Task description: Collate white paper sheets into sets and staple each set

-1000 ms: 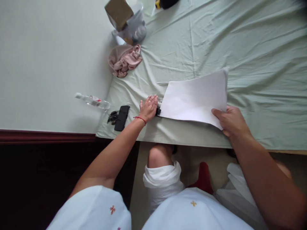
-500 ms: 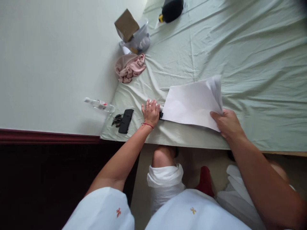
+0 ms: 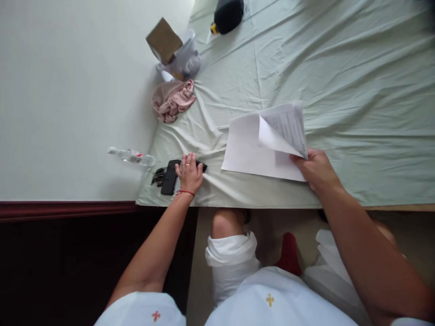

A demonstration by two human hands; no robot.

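My right hand (image 3: 317,171) grips the lower right corner of a stack of white papers (image 3: 243,145) lying on the green cloth. The top sheet curls back, showing a printed page (image 3: 288,124) underneath. My left hand (image 3: 190,174) rests palm down with its fingers extended, over a dark object (image 3: 203,166) that it mostly hides. Just left of that hand lies a black case (image 3: 169,177), with a bunch of keys (image 3: 158,177) beside it.
A clear bottle (image 3: 132,156) lies by the wall at the left. Further back are a pink cloth (image 3: 175,102), a clear plastic container (image 3: 192,59) with a cardboard box (image 3: 164,40), and a black pouch (image 3: 228,16). The green cloth (image 3: 367,149) is wrinkled.
My left hand has moved left, away from the papers to beside the black case, and the dark object has moved with it. The top sheet has curled, exposing print below.
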